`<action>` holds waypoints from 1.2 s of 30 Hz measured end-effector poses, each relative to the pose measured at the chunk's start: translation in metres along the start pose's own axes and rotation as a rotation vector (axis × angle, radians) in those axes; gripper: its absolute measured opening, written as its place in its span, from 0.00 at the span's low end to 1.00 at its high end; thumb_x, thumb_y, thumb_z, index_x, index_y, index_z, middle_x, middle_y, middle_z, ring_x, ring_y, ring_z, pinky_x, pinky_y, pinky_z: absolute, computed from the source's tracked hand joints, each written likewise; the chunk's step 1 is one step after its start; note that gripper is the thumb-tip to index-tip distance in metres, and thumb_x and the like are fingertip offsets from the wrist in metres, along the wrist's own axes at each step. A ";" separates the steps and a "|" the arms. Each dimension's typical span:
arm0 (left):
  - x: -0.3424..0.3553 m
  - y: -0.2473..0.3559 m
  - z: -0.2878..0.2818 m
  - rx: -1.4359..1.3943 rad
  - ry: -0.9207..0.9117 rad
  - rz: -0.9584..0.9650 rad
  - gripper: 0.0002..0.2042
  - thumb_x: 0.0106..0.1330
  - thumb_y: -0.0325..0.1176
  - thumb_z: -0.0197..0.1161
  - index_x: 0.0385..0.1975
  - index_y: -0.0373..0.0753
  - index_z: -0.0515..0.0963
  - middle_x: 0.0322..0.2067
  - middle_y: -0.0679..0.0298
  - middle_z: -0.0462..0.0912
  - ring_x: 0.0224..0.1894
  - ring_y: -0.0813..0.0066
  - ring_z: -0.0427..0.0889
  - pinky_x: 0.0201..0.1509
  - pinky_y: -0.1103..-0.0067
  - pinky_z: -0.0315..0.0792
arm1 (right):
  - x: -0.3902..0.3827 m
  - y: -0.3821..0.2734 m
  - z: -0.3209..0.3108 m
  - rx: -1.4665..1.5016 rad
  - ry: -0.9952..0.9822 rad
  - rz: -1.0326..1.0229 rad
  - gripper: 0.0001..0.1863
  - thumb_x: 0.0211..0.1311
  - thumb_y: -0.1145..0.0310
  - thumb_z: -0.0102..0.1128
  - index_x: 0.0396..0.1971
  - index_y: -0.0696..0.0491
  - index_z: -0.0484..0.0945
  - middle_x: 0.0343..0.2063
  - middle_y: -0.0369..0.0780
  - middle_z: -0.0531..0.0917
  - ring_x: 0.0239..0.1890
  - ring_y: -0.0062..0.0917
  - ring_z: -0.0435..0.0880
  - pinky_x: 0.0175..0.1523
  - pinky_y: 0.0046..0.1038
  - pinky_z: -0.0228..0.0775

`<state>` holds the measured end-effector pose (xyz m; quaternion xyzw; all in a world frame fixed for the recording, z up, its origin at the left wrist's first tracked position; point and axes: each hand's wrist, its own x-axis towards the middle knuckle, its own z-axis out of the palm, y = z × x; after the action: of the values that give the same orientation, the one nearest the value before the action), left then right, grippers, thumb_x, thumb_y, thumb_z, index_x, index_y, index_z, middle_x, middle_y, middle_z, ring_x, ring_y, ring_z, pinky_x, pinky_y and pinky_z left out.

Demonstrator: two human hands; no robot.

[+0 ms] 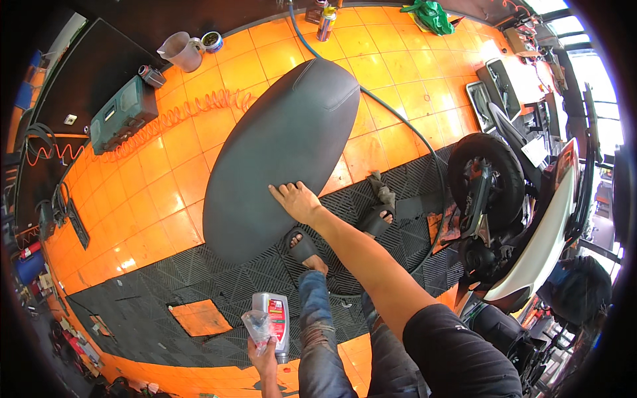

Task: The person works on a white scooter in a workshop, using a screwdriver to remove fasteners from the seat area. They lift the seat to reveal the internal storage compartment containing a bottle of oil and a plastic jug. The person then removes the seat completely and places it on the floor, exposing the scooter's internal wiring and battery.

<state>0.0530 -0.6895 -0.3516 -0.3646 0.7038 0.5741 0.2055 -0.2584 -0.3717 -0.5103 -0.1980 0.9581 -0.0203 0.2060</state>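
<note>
A large black motorcycle seat [285,146] lies across the middle of the view, over the orange tiles and the edge of a black mat. My right hand [297,201] rests flat on its near right part, fingers stretched out and apart. Low in the view, my left hand [264,357] is closed around a clear plastic cup [257,325]. Any contents of the cup are hard to make out. Just behind and to the right of the cup is a grey plastic bottle [279,315] with a red label, partly covered by cup and hand.
A scooter [531,245] with a black wheel [486,172] stands at right. A hose [424,142] curves around the seat. At left are a toolbox [124,114], a coiled orange air hose [192,106] and a measuring jug [182,52]. A spray can [326,24] stands at the far side.
</note>
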 end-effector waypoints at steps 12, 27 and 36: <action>0.013 0.038 0.021 0.159 -0.079 0.155 0.26 0.57 0.25 0.73 0.55 0.25 0.73 0.47 0.53 0.81 0.48 0.67 0.80 0.56 0.70 0.73 | -0.001 -0.002 -0.013 0.202 -0.022 0.065 0.39 0.67 0.73 0.54 0.78 0.55 0.52 0.55 0.43 0.78 0.57 0.33 0.79 0.64 0.35 0.68; -0.004 0.226 0.120 1.137 -0.725 0.753 0.34 0.45 0.34 0.76 0.56 0.30 0.76 0.48 0.48 0.82 0.51 0.47 0.79 0.57 0.60 0.70 | -0.311 -0.009 -0.140 1.067 0.196 0.157 0.66 0.36 0.56 0.85 0.76 0.55 0.53 0.74 0.51 0.60 0.77 0.44 0.56 0.76 0.47 0.53; -0.137 0.204 0.320 1.468 -1.528 1.203 0.32 0.42 0.35 0.81 0.51 0.40 0.77 0.43 0.63 0.84 0.46 0.62 0.79 0.53 0.68 0.67 | -0.496 -0.061 -0.086 1.093 0.511 0.620 0.47 0.43 0.67 0.78 0.67 0.60 0.67 0.50 0.49 0.83 0.58 0.46 0.81 0.63 0.44 0.72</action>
<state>-0.0523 -0.3299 -0.2029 0.6541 0.6157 0.1101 0.4253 0.1449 -0.2390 -0.2324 0.2294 0.8413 -0.4879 0.0399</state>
